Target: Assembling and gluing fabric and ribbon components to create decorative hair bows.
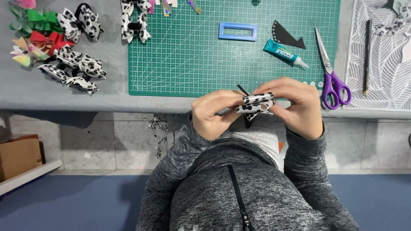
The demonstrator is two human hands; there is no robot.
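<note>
1. Grey tabletop (64,92) is stretching across the upper half of the frame, with a tiled floor and a blue mat showing below its edge.
2. I am holding a black-and-white spotted ribbon bow (256,104) just in front of the table's near edge, a little right of centre in the frame.
3. My left hand (212,113) is pinching the bow's left side, fingers curled around it.
4. My right hand (297,105) is gripping the bow's right side, with the fingers wrapping over the top loops.
5. A thin dark strand (242,89) is sticking up from the bow between my hands.
6. Just behind my hands, a green cutting mat (192,64) is lying on the table.
7. On the mat, a blue rectangular frame (238,31), a black cut-out piece (286,36) and a teal glue tube (284,53) are sitting in the upper middle.
8. Purple-handled scissors (332,72) are lying at the mat's right edge, near my right hand.
9. Finished spotted bows (75,68) are piling up at the upper left, beside red and green bows (40,28).
10. A brown cardboard box (19,156) is sitting at the lower left.
</note>
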